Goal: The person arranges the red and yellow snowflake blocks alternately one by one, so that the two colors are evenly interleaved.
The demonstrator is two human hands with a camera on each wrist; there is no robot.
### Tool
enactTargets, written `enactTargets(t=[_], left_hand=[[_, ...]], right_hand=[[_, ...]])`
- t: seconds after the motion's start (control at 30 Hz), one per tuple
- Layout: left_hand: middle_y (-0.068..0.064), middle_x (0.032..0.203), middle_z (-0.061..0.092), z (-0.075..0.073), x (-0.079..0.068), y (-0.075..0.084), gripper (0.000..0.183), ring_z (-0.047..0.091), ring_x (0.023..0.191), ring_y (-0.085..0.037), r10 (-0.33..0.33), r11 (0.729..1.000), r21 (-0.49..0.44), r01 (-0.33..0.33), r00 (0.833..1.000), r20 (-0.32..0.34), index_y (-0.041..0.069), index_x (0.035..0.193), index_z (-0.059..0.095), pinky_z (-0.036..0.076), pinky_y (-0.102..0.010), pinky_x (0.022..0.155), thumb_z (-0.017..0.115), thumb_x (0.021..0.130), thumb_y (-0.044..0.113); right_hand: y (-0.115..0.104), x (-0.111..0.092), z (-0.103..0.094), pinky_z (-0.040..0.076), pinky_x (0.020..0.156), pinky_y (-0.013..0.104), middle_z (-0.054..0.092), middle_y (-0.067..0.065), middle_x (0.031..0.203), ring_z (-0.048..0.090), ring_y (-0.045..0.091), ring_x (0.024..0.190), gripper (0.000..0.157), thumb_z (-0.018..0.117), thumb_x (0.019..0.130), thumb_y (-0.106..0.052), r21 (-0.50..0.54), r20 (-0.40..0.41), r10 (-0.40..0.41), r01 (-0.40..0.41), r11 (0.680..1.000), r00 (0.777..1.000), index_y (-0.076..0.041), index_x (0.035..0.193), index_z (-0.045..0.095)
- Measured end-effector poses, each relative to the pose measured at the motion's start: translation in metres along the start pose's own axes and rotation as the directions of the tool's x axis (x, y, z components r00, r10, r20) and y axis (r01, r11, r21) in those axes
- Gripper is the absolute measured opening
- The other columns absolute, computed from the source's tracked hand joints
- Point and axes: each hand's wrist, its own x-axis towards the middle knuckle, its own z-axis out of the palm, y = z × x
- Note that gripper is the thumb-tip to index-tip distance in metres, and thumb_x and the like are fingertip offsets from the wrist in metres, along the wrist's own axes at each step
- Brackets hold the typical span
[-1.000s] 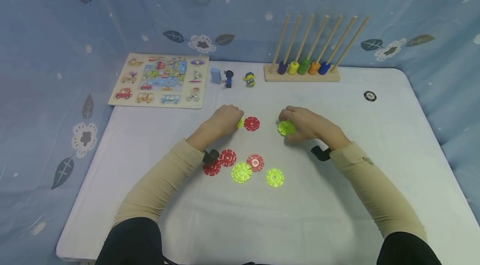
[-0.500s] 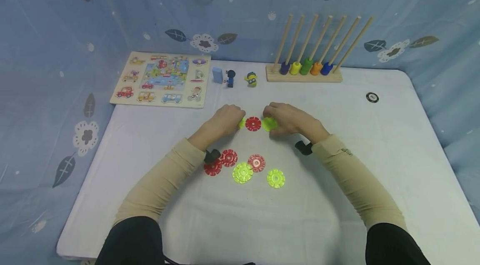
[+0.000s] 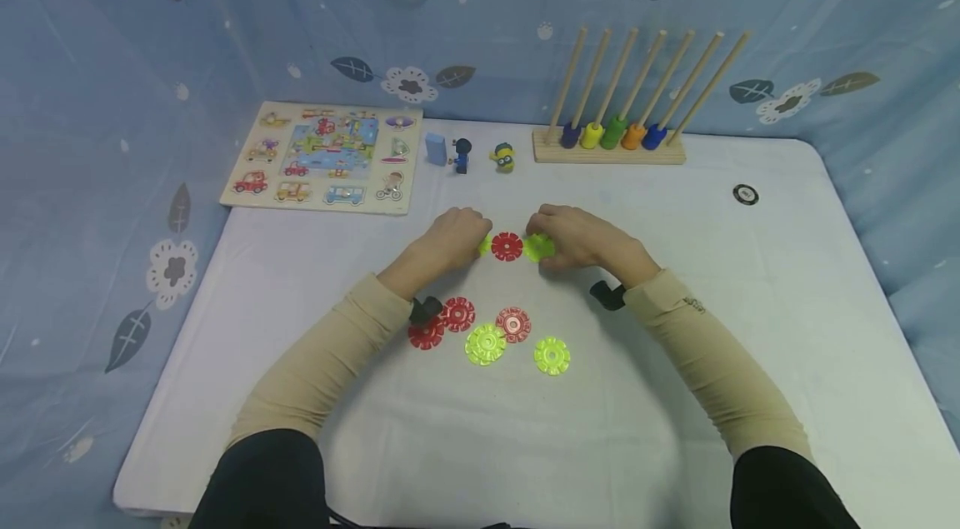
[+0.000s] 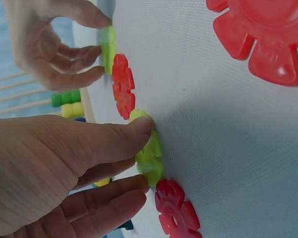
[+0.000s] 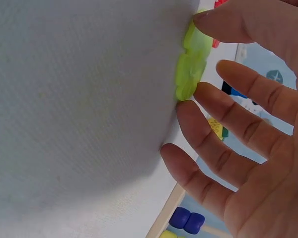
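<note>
My left hand (image 3: 453, 236) pinches a yellow-green flower-shaped plastic disc (image 4: 150, 154) between thumb and fingers, low at the tabletop. A red disc (image 3: 507, 247) lies flat between my two hands. On its other side, my right hand (image 3: 581, 238) holds a second yellow-green disc (image 3: 539, 247) by its edges, thumb on one side and fingertips on the other. The left wrist view shows another red disc (image 4: 177, 212) beside my left fingers; the hand hides it from the head view. Whether neighbouring discs touch is hard to tell.
Nearer the body lie red discs (image 3: 458, 314), a paler red one (image 3: 513, 325) and yellow-green ones (image 3: 552, 356). At the back stand a wooden picture puzzle (image 3: 315, 200), a blue block (image 3: 436, 149), two small figures (image 3: 503, 157) and a pegged bead rack (image 3: 609, 156). A black round chip (image 3: 746, 194) lies right.
My right hand has moved left with its yellow-green disc, bringing it beside the red disc. Over the last half second both hands stay nearly still.
</note>
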Motion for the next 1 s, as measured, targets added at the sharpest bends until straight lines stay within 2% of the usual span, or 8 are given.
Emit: enactTargets(t=[0.1, 0.23, 0.47, 0.63, 0.8, 1.0], left_hand=[[-0.01, 0.105, 0.068, 0.0, 0.0, 0.001, 0.028, 0.064, 0.097, -0.024, 0.002, 1.0, 0.003, -0.002, 1.0, 0.004, 0.005, 0.114, 0.065, 0.053, -0.034, 0.089, 0.068, 0.088, 0.014], [-0.01, 0.105, 0.068, -0.001, 0.0, 0.001, 0.028, 0.064, 0.097, -0.024, 0.0, 1.0, -0.002, 0.0, 1.0, 0.011, 0.005, 0.114, 0.065, 0.053, -0.034, 0.089, 0.068, 0.088, 0.013], [-0.01, 0.105, 0.068, -0.002, -0.001, 0.001, 0.03, 0.064, 0.098, -0.025, -0.005, 1.0, 0.0, 0.005, 1.0, 0.016, 0.005, 0.116, 0.063, 0.053, -0.034, 0.09, 0.068, 0.088, 0.013], [-0.01, 0.106, 0.068, -0.003, 0.001, 0.0, 0.031, 0.064, 0.099, -0.025, -0.008, 1.0, 0.016, 0.007, 1.0, 0.012, 0.005, 0.117, 0.063, 0.053, -0.035, 0.091, 0.069, 0.087, 0.014], [-0.009, 0.106, 0.068, -0.004, 0.002, 0.0, 0.031, 0.064, 0.1, -0.024, -0.019, 1.0, 0.015, 0.018, 1.0, 0.023, 0.006, 0.116, 0.063, 0.052, -0.035, 0.092, 0.069, 0.087, 0.014], [-0.01, 0.106, 0.068, -0.005, 0.002, 0.003, 0.03, 0.064, 0.099, -0.025, -0.022, 1.0, 0.02, 0.021, 0.999, 0.03, 0.006, 0.116, 0.064, 0.052, -0.034, 0.092, 0.069, 0.087, 0.013]], right_hand=[[0.001, -0.002, -0.002, 0.051, 0.094, 0.04, 0.063, 0.006, 0.116, 0.062, 0.022, 0.102, 0.048, 0.077, 0.077, -0.024, -0.013, -0.003, -0.004, 0.004, 1.0, 1.0, -0.012, 0.121, 0.063], [0.002, -0.01, -0.008, 0.05, 0.097, 0.044, 0.063, 0.008, 0.122, 0.062, 0.025, 0.109, 0.049, 0.075, 0.079, -0.025, -0.024, 0.001, 0.03, -0.03, 0.999, 1.0, -0.009, 0.124, 0.063], [0.01, -0.033, -0.022, 0.049, 0.098, 0.048, 0.061, 0.011, 0.124, 0.061, 0.029, 0.112, 0.049, 0.073, 0.082, -0.025, -0.077, -0.028, 0.083, -0.085, 0.993, 0.996, -0.007, 0.126, 0.062], [0.014, -0.05, -0.023, 0.049, 0.097, 0.05, 0.062, 0.01, 0.123, 0.061, 0.032, 0.112, 0.044, 0.073, 0.082, -0.026, -0.103, -0.047, 0.095, -0.1, 0.99, 0.994, -0.009, 0.122, 0.064], [0.006, -0.061, -0.012, 0.051, 0.094, 0.049, 0.064, 0.008, 0.119, 0.064, 0.031, 0.106, 0.04, 0.074, 0.081, -0.027, -0.11, -0.038, 0.064, -0.068, 0.992, 0.997, -0.011, 0.117, 0.067], [-0.019, -0.068, 0.005, 0.052, 0.092, 0.046, 0.067, 0.006, 0.116, 0.066, 0.026, 0.101, 0.043, 0.08, 0.077, -0.032, -0.162, -0.015, -0.057, 0.054, 0.985, 0.998, -0.013, 0.114, 0.068]])
